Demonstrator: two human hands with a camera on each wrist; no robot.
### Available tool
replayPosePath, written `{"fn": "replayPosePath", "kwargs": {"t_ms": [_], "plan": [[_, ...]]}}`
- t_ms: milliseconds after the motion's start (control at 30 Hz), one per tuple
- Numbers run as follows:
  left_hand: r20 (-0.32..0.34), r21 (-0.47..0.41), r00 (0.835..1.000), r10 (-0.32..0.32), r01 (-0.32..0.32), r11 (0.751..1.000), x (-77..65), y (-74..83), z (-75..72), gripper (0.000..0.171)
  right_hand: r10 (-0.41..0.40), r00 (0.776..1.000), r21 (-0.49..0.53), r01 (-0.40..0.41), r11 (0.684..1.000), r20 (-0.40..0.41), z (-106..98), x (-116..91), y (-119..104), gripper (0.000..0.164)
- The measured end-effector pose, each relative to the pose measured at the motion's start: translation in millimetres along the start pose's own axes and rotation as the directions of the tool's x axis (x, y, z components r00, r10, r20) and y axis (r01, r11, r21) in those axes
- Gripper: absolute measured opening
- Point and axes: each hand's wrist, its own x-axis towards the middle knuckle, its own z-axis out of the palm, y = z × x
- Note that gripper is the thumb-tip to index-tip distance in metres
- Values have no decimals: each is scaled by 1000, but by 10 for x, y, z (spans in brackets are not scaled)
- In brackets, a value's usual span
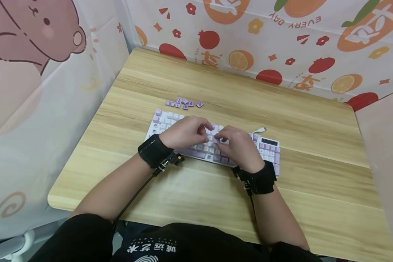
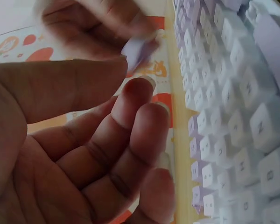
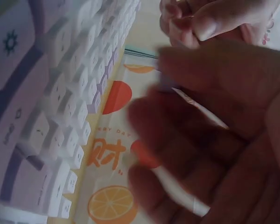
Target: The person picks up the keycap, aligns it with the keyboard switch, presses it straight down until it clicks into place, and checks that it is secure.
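Note:
A white and lavender keyboard [image 1: 196, 154] lies on the wooden table under both hands. My right hand [image 1: 240, 145] pinches a small lavender keycap [image 2: 136, 50] between thumb and fingertips, above the keys. The cap is blurred in both wrist views, and dark fingers partly hide it in the right one. My left hand [image 1: 188, 131] hovers over the keyboard's middle, its fingers loosely bent with nothing seen between them. In the left wrist view its thumb tip overlaps the keycap's edge.
Several loose purple keycaps [image 1: 180, 103] lie on the table [image 1: 298, 174] beyond the keyboard's far left edge. A white cable plug [image 1: 260, 130] sits behind the keyboard at its right. Printed cloths hang along the table's back and left sides.

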Motion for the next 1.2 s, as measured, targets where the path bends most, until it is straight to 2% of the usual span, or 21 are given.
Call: {"fn": "replayPosePath", "kwargs": {"t_ms": [167, 333, 567, 1000, 1200], "plan": [[-12, 10, 1000, -4, 4, 1000, -17, 3, -32, 34, 88, 983, 9, -91, 996, 158, 18, -14, -33, 15], [-7, 14, 1000, 1, 0, 1000, -10, -6, -23, 34, 41, 976, 14, -45, 999, 212, 96, -38, -86, 14], [8, 27, 1000, -3, 3, 1000, 13, -23, 36, 34, -41, 979, -37, 49, 998, 199, 216, -61, -134, 9], [41, 79, 999, 10, -13, 997, 36, -55, 141, 32, -79, 989, -126, 94, 988, 123, 335, -131, -137, 6], [48, 99, 999, 14, -19, 995, 24, -71, 154, 30, -110, 985, -95, 123, 988, 134, 333, -130, -103, 1]]}}
